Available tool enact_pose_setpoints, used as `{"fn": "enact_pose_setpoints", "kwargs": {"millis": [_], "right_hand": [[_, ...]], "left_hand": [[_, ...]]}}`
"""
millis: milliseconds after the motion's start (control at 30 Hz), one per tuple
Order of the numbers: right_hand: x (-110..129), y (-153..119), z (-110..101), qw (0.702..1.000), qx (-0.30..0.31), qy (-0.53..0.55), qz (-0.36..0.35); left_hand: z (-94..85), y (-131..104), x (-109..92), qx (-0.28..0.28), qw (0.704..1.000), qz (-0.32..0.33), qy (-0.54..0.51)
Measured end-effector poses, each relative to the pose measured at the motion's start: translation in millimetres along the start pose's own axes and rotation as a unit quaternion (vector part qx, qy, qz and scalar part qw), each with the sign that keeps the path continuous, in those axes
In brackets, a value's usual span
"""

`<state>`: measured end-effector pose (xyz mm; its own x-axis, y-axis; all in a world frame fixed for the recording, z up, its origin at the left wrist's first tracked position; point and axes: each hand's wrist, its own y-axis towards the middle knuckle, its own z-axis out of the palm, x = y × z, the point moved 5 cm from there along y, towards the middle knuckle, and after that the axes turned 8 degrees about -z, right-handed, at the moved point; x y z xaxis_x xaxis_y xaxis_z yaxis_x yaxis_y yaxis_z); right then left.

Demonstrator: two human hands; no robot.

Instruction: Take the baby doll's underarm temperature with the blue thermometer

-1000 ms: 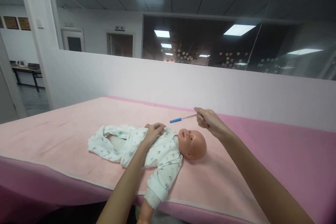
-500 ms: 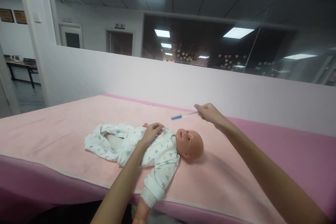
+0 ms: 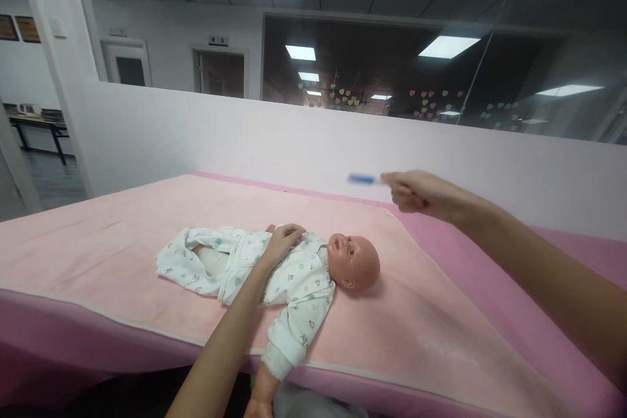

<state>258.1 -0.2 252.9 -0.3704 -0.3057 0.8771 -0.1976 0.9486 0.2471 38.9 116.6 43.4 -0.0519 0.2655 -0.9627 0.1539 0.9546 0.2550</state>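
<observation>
change: right hand [image 3: 416,191] has lifted up and away from the doll's face since a second ago; the stick it holds now sits higher, over the far edge of the pink cover, and is motion-blurred. Left hand has not shifted.
meaning: blur suggests the right hand is mid-swing; the stick's tip is well clear of the doll's mouth, so nothing is being applied to the face right now.
doll arm: near sleeve hangs over the front edge of the surface, bare forearm [image 3: 259,398] dangling below it.
left hand: [image 3: 281,240] resting palm-down on the doll's chest, fingers relaxed and spread lightly over the clothing, not pinching anything.
doll: [image 3: 353,261] lying on its back, head toward the right, legs toward the left, dressed in a white printed sleepsuit [image 3: 220,264].
surface: [image 3: 98,255] covered by a light pink cloth over a darker pink layer; doll lies near the front middle.
right hand fingers: closed in a pinch on the thin end of the stick.
stick: [image 3: 362,179] thin with a blue end pointing left; held in the air, touching nothing else, above and behind the doll's head.
partition: [image 3: 220,137] white low wall just behind the surface.
far: dark glass wall [image 3: 382,78] with small heart shapes, ceiling lights above.
</observation>
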Motion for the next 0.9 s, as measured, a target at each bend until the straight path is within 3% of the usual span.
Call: {"fn": "enact_pose_setpoints", "kwargs": {"millis": [100, 267, 367, 667, 800, 900], "right_hand": [[-0.7, -0.2, -2.3, 0.994, -0.024, 0.102, -0.045], [-28.1, 12.3, 4.7, 0.997, -0.046, 0.057, -0.034], [-26.8, 17.3, 4.1, 0.991, -0.071, 0.1, -0.053], [-23.8, 20.5, 31.9, 0.998, -0.067, 0.01, -0.014], [-15.2, 27.7, 46.4, 0.998, -0.039, -0.017, -0.041], [-7.3, 25.7, 51.7, 0.993, -0.056, -0.07, -0.081]], "left_hand": [[-0.9, -1.3, -1.5, -0.003, 1.0, 0.0, 0.009], [-2.5, -5.8, -6.6, -0.005, 1.0, 0.003, 0.012], [-2.4, -5.3, -5.2, -0.003, 1.0, 0.002, 0.007], [-1.8, -1.6, -0.4, -0.003, 1.0, 0.001, 0.012], [-2.3, 0.4, 2.2, -0.006, 1.0, -0.003, 0.02], [-2.2, -2.5, -1.4, -0.006, 1.0, -0.004, 0.028]]}}
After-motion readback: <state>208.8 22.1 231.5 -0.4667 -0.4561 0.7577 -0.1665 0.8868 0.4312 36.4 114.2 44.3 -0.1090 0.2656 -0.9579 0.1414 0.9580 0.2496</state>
